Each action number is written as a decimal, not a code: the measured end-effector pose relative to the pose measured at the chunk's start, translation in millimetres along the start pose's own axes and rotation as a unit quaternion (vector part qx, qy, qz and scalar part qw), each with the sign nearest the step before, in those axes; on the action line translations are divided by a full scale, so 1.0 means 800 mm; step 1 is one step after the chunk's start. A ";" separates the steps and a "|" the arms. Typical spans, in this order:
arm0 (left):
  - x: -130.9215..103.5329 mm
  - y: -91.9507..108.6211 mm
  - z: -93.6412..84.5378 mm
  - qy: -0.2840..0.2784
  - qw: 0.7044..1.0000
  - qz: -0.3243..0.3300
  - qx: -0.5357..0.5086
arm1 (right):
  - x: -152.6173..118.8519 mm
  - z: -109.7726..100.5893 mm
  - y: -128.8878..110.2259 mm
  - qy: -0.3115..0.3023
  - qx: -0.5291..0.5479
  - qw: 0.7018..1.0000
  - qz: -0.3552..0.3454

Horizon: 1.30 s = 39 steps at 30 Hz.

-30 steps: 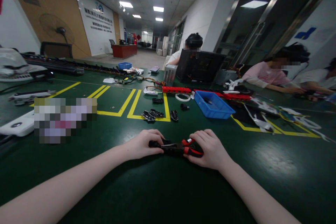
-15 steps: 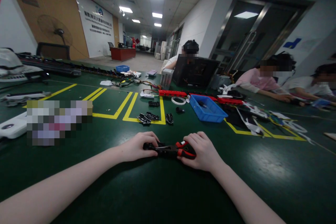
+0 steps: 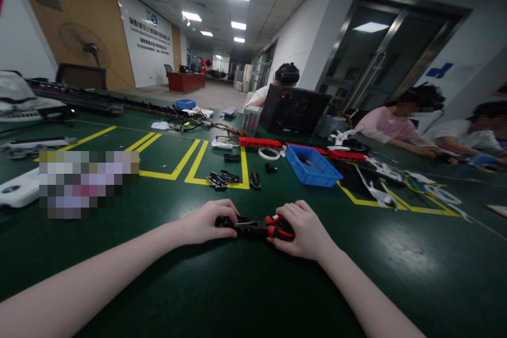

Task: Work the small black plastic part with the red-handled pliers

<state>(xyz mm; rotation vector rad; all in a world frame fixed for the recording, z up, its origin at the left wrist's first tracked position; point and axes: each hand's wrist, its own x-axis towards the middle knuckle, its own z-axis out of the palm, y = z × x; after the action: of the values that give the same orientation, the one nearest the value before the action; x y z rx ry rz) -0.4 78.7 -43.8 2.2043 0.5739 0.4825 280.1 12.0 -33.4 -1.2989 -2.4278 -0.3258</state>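
My right hand is closed round the red and black handles of a pair of pliers, whose jaws point left. Between thumb and fingers, my left hand grips a small black part. The pliers' tips reach this part close to my left fingers; whether they clamp it cannot be made out. Beyond my hands lie several similar black pieces, some inside a yellow-taped outline, along with a single black piece at its right edge.
A blue bin with dark items in it stands right of the pieces, beside a white ring. Red strips and cables lie behind. A white device rests at left on the green table. Other people sit across and at right.
My hands, the pliers and the black part stay almost in place. The camera view has shifted very slightly.
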 end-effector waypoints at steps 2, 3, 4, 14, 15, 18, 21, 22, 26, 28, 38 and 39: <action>0.000 0.001 0.000 -0.001 1.000 0.000 -0.001 | 0.000 0.000 -0.001 0.000 -0.003 1.000 -0.001; 0.000 0.001 0.000 -0.001 1.000 0.001 -0.001 | 0.000 0.000 -0.001 -0.001 -0.005 1.000 -0.001; 0.000 0.001 0.000 0.000 1.000 0.003 -0.001 | 0.000 0.000 -0.001 -0.002 -0.006 1.000 -0.001; 0.001 -0.002 0.002 0.008 1.000 0.011 0.013 | 0.000 0.001 -0.003 -0.030 -0.002 0.999 0.013; 0.001 -0.002 0.003 0.009 1.000 0.014 0.013 | 0.000 0.001 -0.003 -0.031 -0.004 0.999 0.012; 0.002 -0.004 0.003 0.010 1.000 0.020 0.014 | 0.000 0.001 -0.004 -0.027 -0.010 1.000 0.009; 0.001 -0.003 0.003 0.007 1.000 0.017 0.014 | 0.000 0.000 -0.003 -0.024 -0.012 1.000 0.006; 0.001 -0.003 0.003 0.006 1.000 0.015 0.014 | 0.000 0.000 -0.003 -0.024 -0.014 1.000 0.006; 0.001 -0.002 0.002 0.006 1.000 0.014 0.013 | 0.000 -0.001 -0.001 -0.025 -0.016 1.000 0.005; 0.001 -0.001 0.002 0.007 1.000 0.014 0.014 | 0.000 -0.001 0.000 -0.022 -0.015 1.000 0.005; -0.001 0.006 0.001 0.006 1.000 0.002 0.013 | -0.001 0.001 0.000 -0.025 -0.012 1.000 0.008; -0.001 0.006 0.001 0.006 1.000 0.003 0.013 | -0.002 0.001 0.001 -0.018 -0.013 1.000 0.006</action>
<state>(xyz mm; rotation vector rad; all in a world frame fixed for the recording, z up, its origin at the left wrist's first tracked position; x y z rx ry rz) 0.8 75.2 -40.9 2.2308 0.5826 0.4951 281.2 11.4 -34.7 -1.3409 -2.4530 -0.3331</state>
